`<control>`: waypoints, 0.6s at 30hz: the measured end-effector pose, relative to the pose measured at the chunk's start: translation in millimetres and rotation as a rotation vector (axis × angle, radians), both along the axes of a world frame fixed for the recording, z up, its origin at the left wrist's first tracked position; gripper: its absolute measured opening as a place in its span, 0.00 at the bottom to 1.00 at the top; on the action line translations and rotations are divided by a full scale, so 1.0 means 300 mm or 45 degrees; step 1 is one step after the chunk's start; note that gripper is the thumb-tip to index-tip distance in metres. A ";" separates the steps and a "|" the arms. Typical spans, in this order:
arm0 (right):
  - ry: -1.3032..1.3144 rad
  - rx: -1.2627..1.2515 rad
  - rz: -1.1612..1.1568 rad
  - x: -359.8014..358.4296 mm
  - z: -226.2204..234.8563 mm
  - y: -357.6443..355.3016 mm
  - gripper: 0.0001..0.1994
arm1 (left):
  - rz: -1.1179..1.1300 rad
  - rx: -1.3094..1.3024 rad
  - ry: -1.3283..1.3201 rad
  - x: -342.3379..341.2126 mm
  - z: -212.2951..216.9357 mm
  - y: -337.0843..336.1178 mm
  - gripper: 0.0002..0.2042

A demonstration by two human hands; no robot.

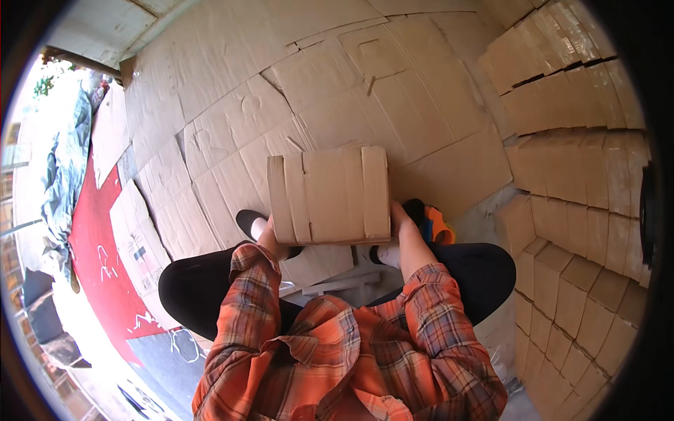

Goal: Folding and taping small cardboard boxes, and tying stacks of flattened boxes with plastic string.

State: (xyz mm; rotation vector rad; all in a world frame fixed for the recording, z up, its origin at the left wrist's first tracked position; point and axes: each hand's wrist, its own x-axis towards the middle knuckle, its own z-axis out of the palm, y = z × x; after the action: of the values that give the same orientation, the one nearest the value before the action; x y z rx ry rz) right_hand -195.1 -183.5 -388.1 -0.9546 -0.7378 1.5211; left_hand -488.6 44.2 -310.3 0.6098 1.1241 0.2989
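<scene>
Holding a flat cardboard box (328,195) out front over the knees, roughly mid-frame, flaps showing as strips across its top face. Left hand (270,242) tucked under the box's near-left corner, mostly hidden, so can't tell how the fingers sit. Right hand (400,219) pressed against the right edge near the bottom corner, fingers wrapped round the far side, out of sight. Looks gripped from both sides, box level and clear of the floor. Sitting low on a white stool (337,281), black trousers, orange plaid shirt. Floor (232,119) covered in flattened cardboard sheets. Tall stacks of boxes (576,140) walling the right side, close by. Orange-and-blue tape gun (437,226) just beside the right hand, on the ground. Red mat (98,259) off to the left.
</scene>
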 end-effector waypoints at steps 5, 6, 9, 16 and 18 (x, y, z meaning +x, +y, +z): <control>0.256 -1.124 -0.342 -0.029 0.228 0.128 0.25 | 0.052 0.039 -0.061 -0.001 0.070 -0.009 0.27; 0.247 -1.123 -0.356 -0.012 0.233 0.125 0.25 | 0.047 0.046 -0.091 0.017 0.084 -0.005 0.27; 0.210 -1.184 -0.479 -0.035 0.330 0.196 0.27 | 0.068 0.075 -0.128 -0.006 0.140 0.003 0.26; 0.019 -1.040 -0.569 0.007 0.363 0.238 0.31 | 0.101 -0.366 0.003 0.148 0.479 -0.033 0.23; 0.052 -1.001 -0.567 0.016 0.351 0.231 0.31 | 0.112 -0.429 -0.078 0.137 0.450 -0.036 0.22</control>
State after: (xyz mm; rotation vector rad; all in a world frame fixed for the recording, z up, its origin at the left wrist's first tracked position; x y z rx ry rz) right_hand -190.3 -114.1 -282.9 -1.5340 0.1496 1.4208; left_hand -447.5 33.4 -175.3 0.2525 1.1127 0.1959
